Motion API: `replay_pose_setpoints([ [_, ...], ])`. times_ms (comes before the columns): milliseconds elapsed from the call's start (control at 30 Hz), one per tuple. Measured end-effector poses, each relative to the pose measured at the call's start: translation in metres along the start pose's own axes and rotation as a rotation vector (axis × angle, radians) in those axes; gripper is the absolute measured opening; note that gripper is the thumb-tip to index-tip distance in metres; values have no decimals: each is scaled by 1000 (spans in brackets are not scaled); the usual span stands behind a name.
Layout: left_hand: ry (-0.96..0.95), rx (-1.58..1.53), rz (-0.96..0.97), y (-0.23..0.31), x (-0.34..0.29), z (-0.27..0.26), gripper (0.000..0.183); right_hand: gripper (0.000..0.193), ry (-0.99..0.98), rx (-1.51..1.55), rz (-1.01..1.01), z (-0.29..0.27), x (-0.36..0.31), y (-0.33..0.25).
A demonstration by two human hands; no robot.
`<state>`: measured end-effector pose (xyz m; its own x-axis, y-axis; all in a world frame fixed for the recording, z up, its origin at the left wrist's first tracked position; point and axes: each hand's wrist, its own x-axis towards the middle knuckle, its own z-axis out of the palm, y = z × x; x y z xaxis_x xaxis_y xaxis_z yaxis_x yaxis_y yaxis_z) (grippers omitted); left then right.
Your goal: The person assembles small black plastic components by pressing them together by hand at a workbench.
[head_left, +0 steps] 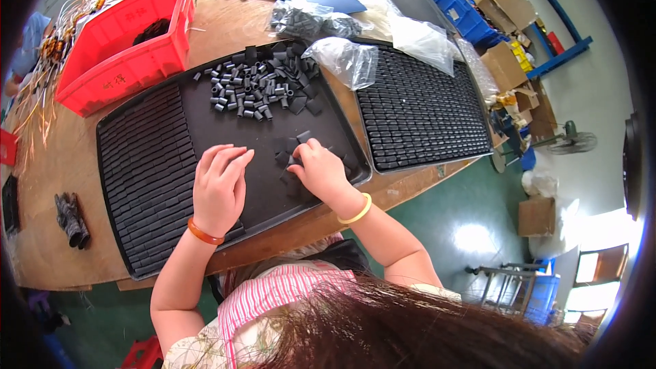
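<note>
My right hand [320, 169] is bent over a few flat black pieces [287, 145] on a large black tray [254, 157]. Its thumb and fingertips pinch one small black piece, mostly covered by the fingers. Over the same tray, beside the packed rows, my left hand [220, 188] hovers with its fingers stretched and nothing in them. Tight rows of small black pieces [147, 178] fill the tray's left side. Toward its far edge lies a loose heap of short black tubes [249, 89], with flat black squares [307, 92] at the heap's right.
A red plastic bin [130, 55] stands at the far left, near bundled wires [51, 61]. Another black tray [420, 106] full of rows sits at the right, partly under clear plastic bags [348, 61]. Dark gloves [71, 220] lie at the table's left; the table edge runs close to me.
</note>
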<state>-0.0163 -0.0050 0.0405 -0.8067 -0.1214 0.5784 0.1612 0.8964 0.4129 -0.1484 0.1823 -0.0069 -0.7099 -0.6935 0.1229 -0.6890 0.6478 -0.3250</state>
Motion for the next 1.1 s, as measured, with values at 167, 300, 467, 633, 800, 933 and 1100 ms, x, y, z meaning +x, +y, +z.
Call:
replay_pose_setpoints([
  [167, 14, -15, 40, -3, -16, 21, 30, 16, 178, 171, -19, -8, -1, 1],
  [300, -3, -9, 68, 4, -19, 22, 38, 15, 162, 810, 118, -18, -8, -14],
  [467, 36, -34, -15, 11, -26, 27, 49, 16, -14, 1457, 280, 8, -21, -46],
  [633, 84, 75, 1, 13, -30, 29, 50, 12, 110, 1293, 166, 22, -25, -51],
  [800, 73, 41, -77, 17, -27, 31, 47, 12, 138, 1269, 161, 23, -25, -55],
  [933, -2, -60, -131, 3, -35, 35, 42, 17, 54, 1248, 121, 21, -24, -57],
  [1100, 26, -267, -222, -4, -31, 32, 41, 30, -166, 1918, 418, 26, -23, -29],
])
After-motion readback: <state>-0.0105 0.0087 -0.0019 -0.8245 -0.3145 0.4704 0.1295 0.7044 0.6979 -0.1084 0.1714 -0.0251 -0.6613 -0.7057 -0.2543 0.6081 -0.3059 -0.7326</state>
